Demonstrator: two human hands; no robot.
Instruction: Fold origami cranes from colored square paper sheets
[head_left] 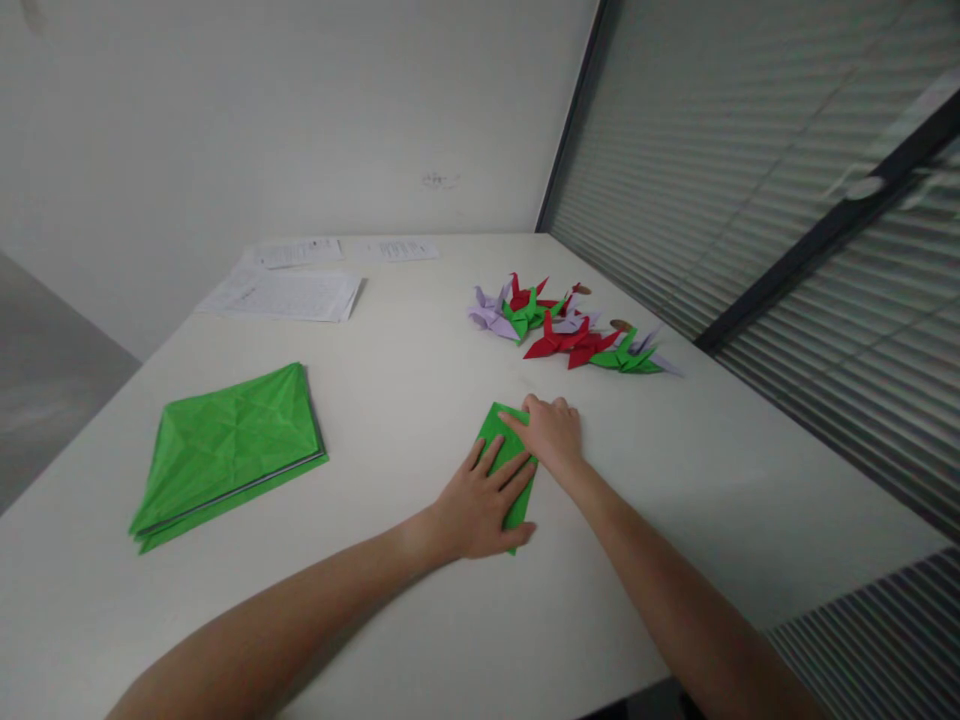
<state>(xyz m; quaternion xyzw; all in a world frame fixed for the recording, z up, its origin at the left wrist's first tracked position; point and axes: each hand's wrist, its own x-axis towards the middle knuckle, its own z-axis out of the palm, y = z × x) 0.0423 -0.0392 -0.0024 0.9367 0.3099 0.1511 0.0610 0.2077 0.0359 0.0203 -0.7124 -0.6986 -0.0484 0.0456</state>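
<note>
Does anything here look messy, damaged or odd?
The green paper stack does: its top is creased all over, and its layers don't line up along the near edge. Behind it, white sheets lie loosely askew. A scribble marks the wall. I see nothing spilled.

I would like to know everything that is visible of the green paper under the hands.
The green paper is bright, plain and thin-looking, longer than wide, with a corner at the far end and a point at the near end. It lies flat on the white table. The left hand spreads across it; the right hand touches its far right part. They hide much, so its folds are unclear.
</note>
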